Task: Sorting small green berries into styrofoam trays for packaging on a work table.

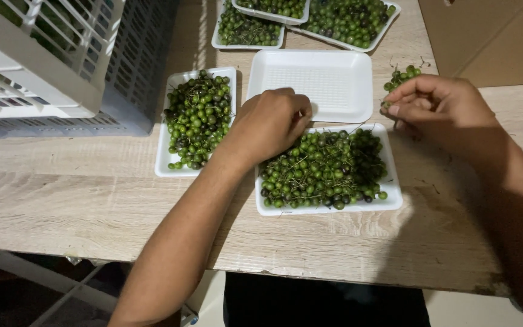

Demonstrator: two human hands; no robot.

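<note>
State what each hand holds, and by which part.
Right hand pinches a small cluster of green berries by its lower end. Left hand rests on the tray's berries; any grip is hidden.

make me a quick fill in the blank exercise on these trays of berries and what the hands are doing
1. The left hand rests on the near tray of green berries, which is ____ in colour.
2. The foam tray just behind it is ____.
3. The right hand pinches a small ____ of berries above the wooden table.
4. A plastic ____ stands at the far left.

Missing words: white; empty; sprig; crate
</note>
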